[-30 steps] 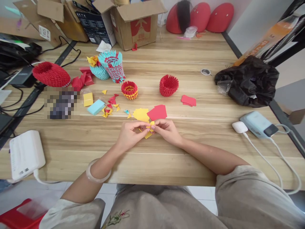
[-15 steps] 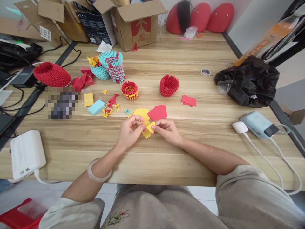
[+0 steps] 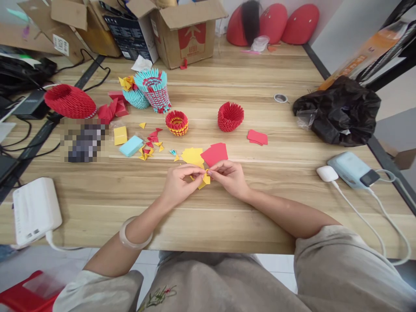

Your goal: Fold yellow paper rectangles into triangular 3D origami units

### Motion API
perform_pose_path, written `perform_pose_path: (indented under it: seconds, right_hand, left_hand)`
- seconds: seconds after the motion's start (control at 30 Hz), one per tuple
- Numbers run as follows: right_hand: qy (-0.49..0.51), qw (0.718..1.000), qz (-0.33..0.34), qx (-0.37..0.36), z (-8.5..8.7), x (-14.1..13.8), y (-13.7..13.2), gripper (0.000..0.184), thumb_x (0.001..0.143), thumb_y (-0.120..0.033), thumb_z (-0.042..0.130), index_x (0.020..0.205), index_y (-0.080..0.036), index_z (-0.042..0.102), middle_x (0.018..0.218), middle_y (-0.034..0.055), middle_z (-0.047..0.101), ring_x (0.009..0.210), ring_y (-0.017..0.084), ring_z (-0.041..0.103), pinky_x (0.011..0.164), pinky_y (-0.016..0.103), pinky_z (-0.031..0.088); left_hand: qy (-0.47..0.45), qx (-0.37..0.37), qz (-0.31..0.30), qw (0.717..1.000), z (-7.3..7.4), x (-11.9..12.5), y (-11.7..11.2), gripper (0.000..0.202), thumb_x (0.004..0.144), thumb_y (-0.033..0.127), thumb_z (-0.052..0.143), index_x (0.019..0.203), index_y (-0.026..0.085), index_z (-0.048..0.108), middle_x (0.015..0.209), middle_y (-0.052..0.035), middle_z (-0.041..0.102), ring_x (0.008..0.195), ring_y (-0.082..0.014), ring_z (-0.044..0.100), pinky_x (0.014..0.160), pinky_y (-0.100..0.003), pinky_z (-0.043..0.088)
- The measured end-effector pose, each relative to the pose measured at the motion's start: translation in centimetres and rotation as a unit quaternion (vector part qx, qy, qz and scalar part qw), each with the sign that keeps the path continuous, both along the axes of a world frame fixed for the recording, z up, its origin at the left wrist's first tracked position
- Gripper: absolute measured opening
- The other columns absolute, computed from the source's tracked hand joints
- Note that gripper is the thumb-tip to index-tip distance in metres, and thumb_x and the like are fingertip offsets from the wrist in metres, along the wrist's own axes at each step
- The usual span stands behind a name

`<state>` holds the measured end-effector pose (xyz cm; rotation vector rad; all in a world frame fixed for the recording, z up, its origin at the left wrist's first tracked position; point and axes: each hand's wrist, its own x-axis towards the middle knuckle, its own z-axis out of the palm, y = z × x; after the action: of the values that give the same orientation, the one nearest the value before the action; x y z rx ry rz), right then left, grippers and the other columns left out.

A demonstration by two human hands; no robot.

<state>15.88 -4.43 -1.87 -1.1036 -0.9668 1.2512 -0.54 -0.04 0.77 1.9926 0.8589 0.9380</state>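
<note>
Between the fingertips of both hands is a small piece of yellow paper (image 3: pixel 207 178), partly folded. My left hand (image 3: pixel 182 182) pinches its left side, and my right hand (image 3: pixel 230 178) pinches its right side. Loose yellow paper slips (image 3: pixel 192 156) lie on the table just behind and under my fingers. Red paper slips (image 3: pixel 215 154) rest beside them, beyond my right hand. To the left are folded yellow and red paper triangles (image 3: pixel 147 153) and a small blue folded piece (image 3: pixel 173 152).
Behind the slips stand a red-and-yellow paper bowl (image 3: pixel 177 123), a red paper bowl (image 3: pixel 230 116) and a blue-and-red paper vase (image 3: pixel 155 92). A blue paper stack (image 3: pixel 131 146) lies left. Power banks (image 3: pixel 37 211) (image 3: pixel 352 170) sit at both sides; a black bag (image 3: pixel 338 110) is at right.
My left hand has moved slightly right, bringing its fingertips onto the yellow paper beside my right hand's. The paper now appears more folded and less of it shows.
</note>
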Motion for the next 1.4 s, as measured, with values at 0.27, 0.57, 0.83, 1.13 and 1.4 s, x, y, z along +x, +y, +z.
perform_pose_path:
  seconds: [0.27,0.57,0.83,1.13,1.4]
  right_hand:
    - [0.053,0.997,0.051,-0.009,0.3,0.6,0.6,0.013,0.067,-0.031,0.076,0.067,-0.018,0.072,0.062,-0.0002,0.068,0.057,0.009,0.058,0.060,0.024,0.049]
    - [0.153,0.976,0.111,-0.108,0.3,0.8,1.4,0.018,0.055,-0.026,0.083,0.066,-0.016,0.073,0.061,-0.0005,0.068,0.055,0.007,0.057,0.057,0.022,0.046]
    - [0.128,0.982,0.107,-0.091,0.2,0.7,1.3,0.017,0.056,-0.027,0.082,0.065,-0.016,0.073,0.061,0.0001,0.068,0.055,0.007,0.058,0.055,0.022,0.047]
    - [0.094,0.988,0.099,-0.067,-0.1,0.7,1.2,0.015,0.057,-0.026,0.080,0.062,-0.016,0.071,0.058,-0.0011,0.067,0.052,0.007,0.057,0.053,0.020,0.049]
    - [0.041,0.992,0.109,-0.055,0.3,0.8,1.0,0.018,0.066,-0.031,0.075,0.065,-0.015,0.067,0.058,-0.0017,0.064,0.051,0.006,0.055,0.053,0.020,0.047]
  left_hand:
    - [-0.001,0.036,0.025,0.999,0.1,-0.1,0.1,0.011,0.076,0.014,0.063,0.078,0.017,0.074,0.079,-0.0061,0.073,0.071,-0.0161,0.068,0.066,-0.025,0.054]
    - [-0.014,0.049,0.010,0.999,0.2,-0.1,0.0,0.011,0.076,0.013,0.063,0.076,0.017,0.074,0.078,-0.0058,0.073,0.069,-0.0151,0.067,0.068,-0.025,0.054]
    - [-0.005,0.018,0.012,1.000,0.2,-0.1,0.0,0.011,0.074,0.013,0.063,0.076,0.016,0.074,0.077,-0.0061,0.073,0.070,-0.0149,0.068,0.067,-0.023,0.054]
    - [0.006,0.034,0.000,0.999,0.4,0.0,0.0,0.011,0.073,0.013,0.063,0.072,0.017,0.073,0.075,-0.0056,0.073,0.066,-0.0160,0.067,0.064,-0.025,0.054]
    - [0.032,0.093,-0.027,0.995,0.6,0.0,0.0,0.011,0.075,0.013,0.061,0.073,0.017,0.071,0.075,-0.0047,0.073,0.063,-0.0142,0.066,0.063,-0.024,0.053]
